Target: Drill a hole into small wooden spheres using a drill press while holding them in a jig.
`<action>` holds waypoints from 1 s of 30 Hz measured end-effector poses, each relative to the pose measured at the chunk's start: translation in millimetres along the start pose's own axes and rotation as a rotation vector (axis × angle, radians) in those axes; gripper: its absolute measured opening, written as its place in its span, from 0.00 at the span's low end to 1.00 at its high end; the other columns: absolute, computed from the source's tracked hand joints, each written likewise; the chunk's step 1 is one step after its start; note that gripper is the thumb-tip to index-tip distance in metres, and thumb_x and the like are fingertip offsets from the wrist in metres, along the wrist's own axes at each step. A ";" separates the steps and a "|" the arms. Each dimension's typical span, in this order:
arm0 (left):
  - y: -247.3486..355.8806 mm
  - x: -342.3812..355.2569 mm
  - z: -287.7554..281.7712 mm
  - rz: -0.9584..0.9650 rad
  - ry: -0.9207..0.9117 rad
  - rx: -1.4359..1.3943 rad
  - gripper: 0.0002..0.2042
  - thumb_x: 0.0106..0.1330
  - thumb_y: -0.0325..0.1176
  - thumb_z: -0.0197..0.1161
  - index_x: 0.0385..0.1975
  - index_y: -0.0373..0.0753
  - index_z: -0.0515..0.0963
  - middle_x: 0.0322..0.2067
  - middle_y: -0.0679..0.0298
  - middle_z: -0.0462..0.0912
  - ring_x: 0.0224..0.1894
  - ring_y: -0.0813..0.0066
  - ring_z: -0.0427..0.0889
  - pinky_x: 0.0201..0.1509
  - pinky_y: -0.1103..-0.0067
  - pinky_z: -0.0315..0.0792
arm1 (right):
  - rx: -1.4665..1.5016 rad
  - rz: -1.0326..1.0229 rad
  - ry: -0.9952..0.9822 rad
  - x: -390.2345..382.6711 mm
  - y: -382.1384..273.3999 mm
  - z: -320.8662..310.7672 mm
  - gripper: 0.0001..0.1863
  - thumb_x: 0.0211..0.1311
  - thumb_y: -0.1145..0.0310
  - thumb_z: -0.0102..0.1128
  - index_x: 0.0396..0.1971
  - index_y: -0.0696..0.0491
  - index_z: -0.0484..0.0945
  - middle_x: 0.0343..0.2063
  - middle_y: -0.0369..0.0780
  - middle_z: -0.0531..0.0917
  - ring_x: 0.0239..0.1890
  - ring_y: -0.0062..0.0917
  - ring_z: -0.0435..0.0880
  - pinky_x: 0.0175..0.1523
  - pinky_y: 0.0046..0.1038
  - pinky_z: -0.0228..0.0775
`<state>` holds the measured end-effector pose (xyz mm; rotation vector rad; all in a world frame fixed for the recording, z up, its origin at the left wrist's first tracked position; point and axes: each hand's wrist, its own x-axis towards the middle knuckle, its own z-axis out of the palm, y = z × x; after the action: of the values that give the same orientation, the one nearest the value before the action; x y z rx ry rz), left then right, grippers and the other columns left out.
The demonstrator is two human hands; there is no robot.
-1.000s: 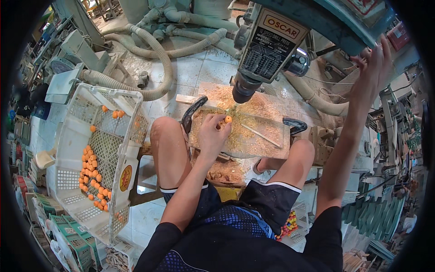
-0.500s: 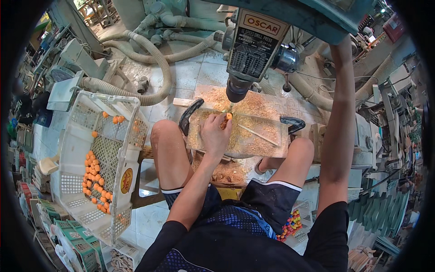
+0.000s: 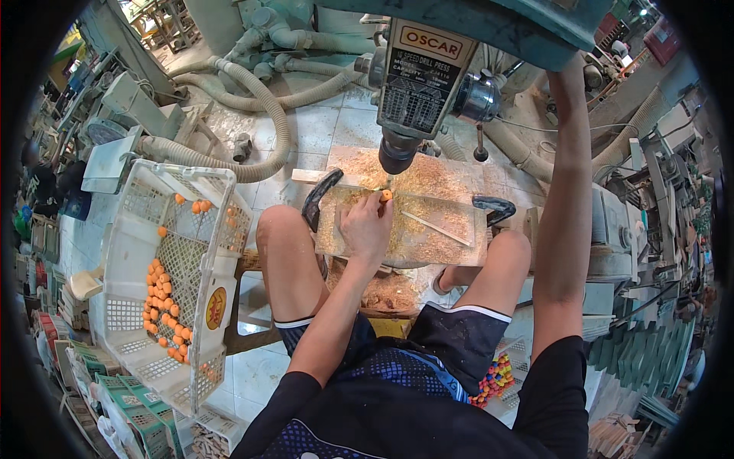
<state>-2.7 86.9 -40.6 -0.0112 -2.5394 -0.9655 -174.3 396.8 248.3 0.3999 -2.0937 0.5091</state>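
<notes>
My left hand (image 3: 367, 228) is closed on a small orange bead-like piece (image 3: 387, 196), its round end showing at the fingertips. It rests over a board (image 3: 352, 241) strewn with wood shavings, below the chuck (image 3: 398, 155) of a drill press (image 3: 420, 84). The piece sits just under the chuck, near the bit. My right arm reaches up to the far right, where my right hand (image 3: 566, 73) is at the machine's blue-green housing (image 3: 520, 27); the housing hides its fingers. A thin wooden stick (image 3: 437, 229) lies on the board, right of my left hand.
A white plastic crate (image 3: 122, 268) with several orange pieces (image 3: 158, 287) stands tilted at left. Black clamp-like handles (image 3: 321, 195) flank the board. Ribbed hoses (image 3: 271, 115) curl across the tiled floor behind. Colourful beads (image 3: 497, 375) fill a basket beside my right thigh.
My left hand has shifted slightly, its fingers covering more of the area beside the orange piece. The view has tilted a little; my right arm stays raised at the machine.
</notes>
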 end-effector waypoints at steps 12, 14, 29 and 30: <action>-0.7 -2.6 7.2 0.034 0.061 0.051 0.10 0.66 0.38 0.70 0.39 0.39 0.85 0.28 0.62 0.86 0.33 0.66 0.85 0.42 0.69 0.68 | -0.020 -0.022 -0.008 0.3 6.0 -0.6 0.17 0.73 0.65 0.54 0.56 0.56 0.80 0.48 0.46 0.85 0.49 0.32 0.86 0.51 0.30 0.76; -0.5 -2.5 8.1 0.027 0.067 0.050 0.09 0.66 0.37 0.70 0.40 0.39 0.85 0.28 0.62 0.86 0.33 0.66 0.85 0.42 0.69 0.68 | -0.023 -0.027 -0.011 0.1 6.9 -1.2 0.17 0.73 0.65 0.55 0.55 0.56 0.80 0.48 0.46 0.86 0.50 0.33 0.86 0.51 0.30 0.76; -4.3 2.4 7.2 0.071 0.115 0.080 0.06 0.67 0.36 0.68 0.33 0.40 0.85 0.27 0.63 0.86 0.30 0.65 0.86 0.40 0.69 0.69 | -0.078 -0.089 -0.043 9.3 23.8 -15.6 0.15 0.71 0.70 0.57 0.53 0.56 0.82 0.50 0.46 0.86 0.52 0.36 0.86 0.53 0.31 0.76; -4.3 3.0 6.3 0.080 0.100 0.091 0.07 0.67 0.36 0.68 0.32 0.40 0.85 0.27 0.62 0.86 0.30 0.65 0.86 0.40 0.69 0.70 | -0.084 -0.094 -0.045 10.0 25.1 -15.9 0.14 0.71 0.71 0.57 0.53 0.56 0.82 0.50 0.47 0.86 0.52 0.36 0.86 0.53 0.31 0.76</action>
<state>-8.5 87.3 -46.3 -0.0365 -2.4690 -0.7990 -180.0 425.5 259.6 0.4620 -2.1200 0.3590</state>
